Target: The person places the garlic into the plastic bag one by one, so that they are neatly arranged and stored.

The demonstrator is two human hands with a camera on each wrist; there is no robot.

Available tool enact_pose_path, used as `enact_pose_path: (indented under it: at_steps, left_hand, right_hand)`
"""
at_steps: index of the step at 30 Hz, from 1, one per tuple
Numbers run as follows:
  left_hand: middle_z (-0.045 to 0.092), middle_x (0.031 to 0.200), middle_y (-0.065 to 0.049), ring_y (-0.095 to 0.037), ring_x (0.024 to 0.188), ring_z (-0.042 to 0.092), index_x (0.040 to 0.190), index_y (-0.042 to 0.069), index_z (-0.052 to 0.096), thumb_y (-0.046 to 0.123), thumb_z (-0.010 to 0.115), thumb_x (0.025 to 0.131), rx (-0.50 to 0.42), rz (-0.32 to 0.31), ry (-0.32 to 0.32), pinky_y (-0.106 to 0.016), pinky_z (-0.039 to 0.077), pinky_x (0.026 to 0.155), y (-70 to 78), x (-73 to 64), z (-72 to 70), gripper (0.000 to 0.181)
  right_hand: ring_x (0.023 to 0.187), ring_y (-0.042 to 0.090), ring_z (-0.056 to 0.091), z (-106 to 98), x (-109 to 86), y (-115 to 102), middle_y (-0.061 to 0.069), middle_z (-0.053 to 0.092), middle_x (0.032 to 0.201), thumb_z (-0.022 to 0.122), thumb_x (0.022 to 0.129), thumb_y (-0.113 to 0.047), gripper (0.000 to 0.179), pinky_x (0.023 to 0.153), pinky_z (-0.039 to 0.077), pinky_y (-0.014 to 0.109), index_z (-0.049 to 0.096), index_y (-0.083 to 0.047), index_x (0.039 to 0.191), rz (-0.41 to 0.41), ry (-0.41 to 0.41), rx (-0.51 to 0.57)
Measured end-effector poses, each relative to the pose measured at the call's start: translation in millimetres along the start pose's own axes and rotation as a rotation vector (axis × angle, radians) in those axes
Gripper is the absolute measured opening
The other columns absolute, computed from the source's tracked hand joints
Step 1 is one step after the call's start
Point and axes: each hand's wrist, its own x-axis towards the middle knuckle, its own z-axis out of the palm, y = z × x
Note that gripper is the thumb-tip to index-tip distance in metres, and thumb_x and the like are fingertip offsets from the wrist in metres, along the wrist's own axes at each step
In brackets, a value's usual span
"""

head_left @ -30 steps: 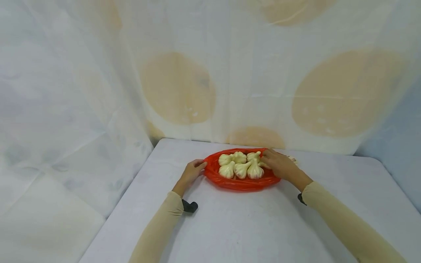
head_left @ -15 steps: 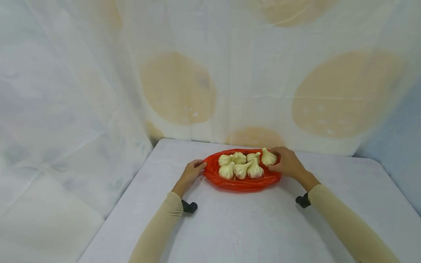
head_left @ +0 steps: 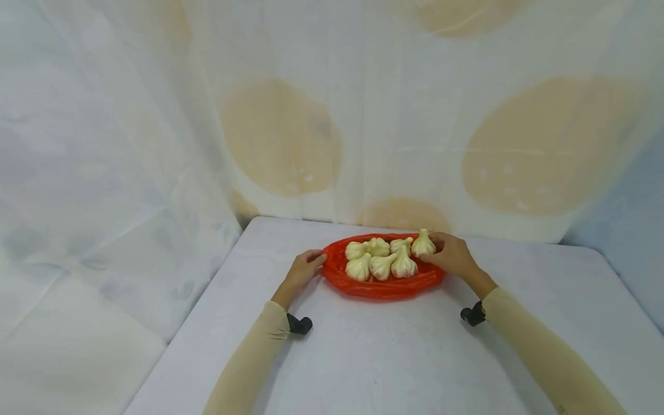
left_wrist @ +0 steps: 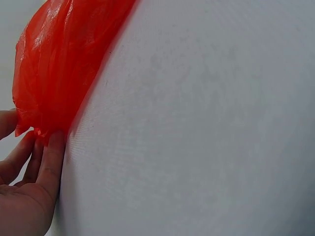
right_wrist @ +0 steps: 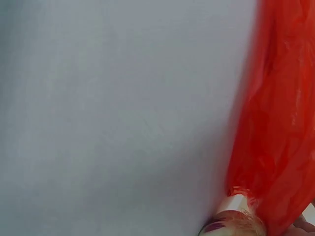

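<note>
A red plastic bag (head_left: 384, 291), its mouth spread wide, lies on the table with several white garlic bulbs (head_left: 358, 267) inside. My left hand (head_left: 300, 275) pinches the bag's left edge between thumb and fingers; the left wrist view shows these fingers at the gathered red plastic. At the bag's right end, my right hand (head_left: 456, 256) holds a garlic bulb (head_left: 423, 244) with its stem up, thumb low and fingers behind. In the right wrist view only a bit of that hand shows, at the lower right corner. A bulb with roots and purple streaks (right_wrist: 229, 225) sits beside the bag there.
The white table (head_left: 373, 357) runs back to a pale curtain (head_left: 394, 115) with large tan circles. A white sheet hangs at the left. Black wrist cameras (head_left: 300, 325) jut out under both forearms.
My right hand has drawn back from over the bulbs to the bag's right end. The bulb beside its fingers has come into view and gone from tilted to upright. My left hand stays put.
</note>
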Motion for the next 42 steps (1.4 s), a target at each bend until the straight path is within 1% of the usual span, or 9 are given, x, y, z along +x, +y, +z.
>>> enact_pose_path:
  at_steps: [7, 12, 17, 26, 30, 32, 35, 38, 42]
  left_hand:
    - [0.055, 0.107, -0.007, -0.019, 0.096, 0.055, 0.11, 0.009, 0.056, 0.025, 0.058, 0.084, 0.0, -0.007, 0.009, -0.029, 0.049, 0.076, 3.2, 1.0, -0.5, 0.031]
    - [0.054, 0.107, -0.006, -0.018, 0.096, 0.055, 0.11, 0.01, 0.056, 0.026, 0.058, 0.084, 0.012, -0.01, 0.014, -0.029, 0.049, 0.076, 1.7, 0.6, -0.1, 0.031]
    - [0.054, 0.108, -0.007, -0.019, 0.096, 0.054, 0.11, 0.009, 0.056, 0.023, 0.056, 0.085, 0.004, -0.003, 0.006, -0.029, 0.049, 0.076, -1.0, 0.3, 0.3, 0.029]
    - [0.054, 0.108, -0.006, -0.018, 0.097, 0.054, 0.11, 0.01, 0.055, 0.025, 0.057, 0.085, 0.015, -0.031, 0.018, -0.028, 0.049, 0.076, 4.2, -1.0, 0.4, 0.029]
    - [0.054, 0.107, -0.006, -0.018, 0.096, 0.054, 0.11, 0.01, 0.055, 0.025, 0.057, 0.085, 0.017, -0.031, 0.018, -0.028, 0.049, 0.076, 3.0, -1.9, 0.2, 0.029]
    - [0.054, 0.108, -0.006, -0.018, 0.097, 0.054, 0.111, 0.01, 0.055, 0.025, 0.057, 0.085, 0.016, -0.026, 0.017, -0.028, 0.049, 0.076, 2.4, -2.5, 0.0, 0.03]
    - [0.054, 0.109, -0.006, -0.018, 0.097, 0.054, 0.112, 0.01, 0.055, 0.026, 0.057, 0.085, 0.019, -0.022, 0.011, -0.028, 0.049, 0.076, 2.6, -3.0, -0.3, 0.032]
    - [0.054, 0.109, -0.006, -0.018, 0.097, 0.054, 0.111, 0.01, 0.055, 0.027, 0.058, 0.084, 0.011, -0.017, 0.007, -0.028, 0.049, 0.076, 4.0, -3.6, -0.5, 0.033]
    - [0.054, 0.108, -0.006, -0.018, 0.097, 0.055, 0.11, 0.01, 0.055, 0.028, 0.058, 0.083, 0.002, -0.019, 0.009, -0.028, 0.049, 0.076, 6.1, -4.7, -0.1, 0.032]
  right_hand:
    - [0.1, 0.03, 0.051, 4, 1.5, 3, 0.016, 0.055, 0.111, 0.072, 0.067, -0.04, 0.071, 0.083, 0.042, 0.046, 0.048, -0.002, 0.121, -0.04, 0.01, -0.09]
    - [0.099, 0.032, 0.051, 3, -0.1, 2, 0.018, 0.055, 0.111, 0.073, 0.067, -0.036, 0.07, 0.082, 0.043, 0.047, 0.047, 0.001, 0.122, -0.067, 0.007, -0.086]
    - [0.105, 0.034, 0.046, 1, -2.8, 0, 0.019, 0.052, 0.115, 0.072, 0.067, -0.04, 0.071, 0.087, 0.038, 0.051, 0.049, 0.001, 0.119, -0.062, 0.013, -0.123]
    - [0.102, 0.032, 0.047, 2, -4.9, -3, 0.016, 0.054, 0.111, 0.072, 0.066, -0.041, 0.065, 0.085, 0.039, 0.049, 0.053, -0.001, 0.114, -0.077, 0.043, -0.134]
    - [0.098, 0.032, 0.049, 3, -7.2, -7, 0.015, 0.056, 0.105, 0.072, 0.068, -0.037, 0.057, 0.083, 0.04, 0.048, 0.055, -0.002, 0.109, -0.09, 0.066, -0.123]
    - [0.094, 0.031, 0.051, 4, -7.4, -8, 0.012, 0.059, 0.1, 0.071, 0.069, -0.039, 0.054, 0.079, 0.042, 0.047, 0.057, -0.003, 0.106, -0.087, 0.073, -0.135]
    - [0.082, 0.026, 0.052, 5, -6.9, -10, 0.008, 0.06, 0.088, 0.068, 0.069, -0.046, 0.051, 0.068, 0.045, 0.04, 0.06, -0.006, 0.098, -0.047, 0.063, -0.164]
    - [0.071, 0.02, 0.05, 4, -5.5, -11, 0.003, 0.06, 0.076, 0.065, 0.069, -0.052, 0.046, 0.058, 0.042, 0.031, 0.062, -0.009, 0.085, -0.006, 0.047, -0.196]
    - [0.069, 0.019, 0.05, 2, -4.3, -12, 0.003, 0.06, 0.071, 0.062, 0.07, -0.055, 0.045, 0.056, 0.042, 0.03, 0.062, -0.01, 0.078, 0.003, 0.019, -0.225]
